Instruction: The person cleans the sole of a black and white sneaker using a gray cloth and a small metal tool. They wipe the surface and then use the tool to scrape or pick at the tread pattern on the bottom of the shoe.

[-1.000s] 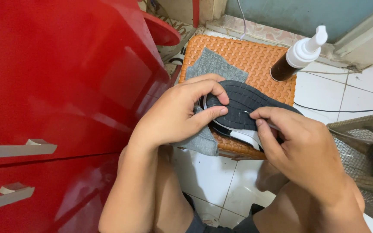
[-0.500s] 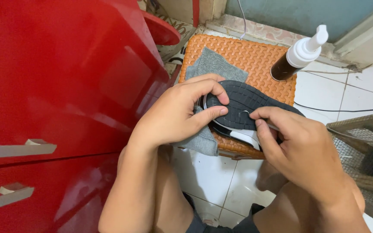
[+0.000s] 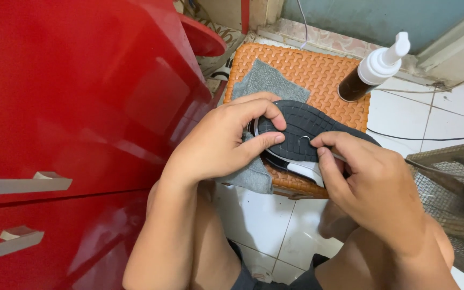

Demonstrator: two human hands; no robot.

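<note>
A dark shoe (image 3: pixel 304 126) lies sole up on an orange woven stool (image 3: pixel 318 72). My left hand (image 3: pixel 224 142) grips the shoe's near end, thumb and fingers pressed on the black ribbed sole. My right hand (image 3: pixel 374 185) holds the shoe's other side, its thumb and forefinger pinched at the sole's edge where a thin white thread or needle shows. A grey cloth (image 3: pixel 267 83) lies under the shoe and hangs down below my left hand.
A dark bottle with a white pump nozzle (image 3: pixel 374 70) stands on the stool's far right corner. A red cabinet with grey handles (image 3: pixel 76 123) fills the left. A wire cage (image 3: pixel 452 182) is at the right; white floor tiles lie below.
</note>
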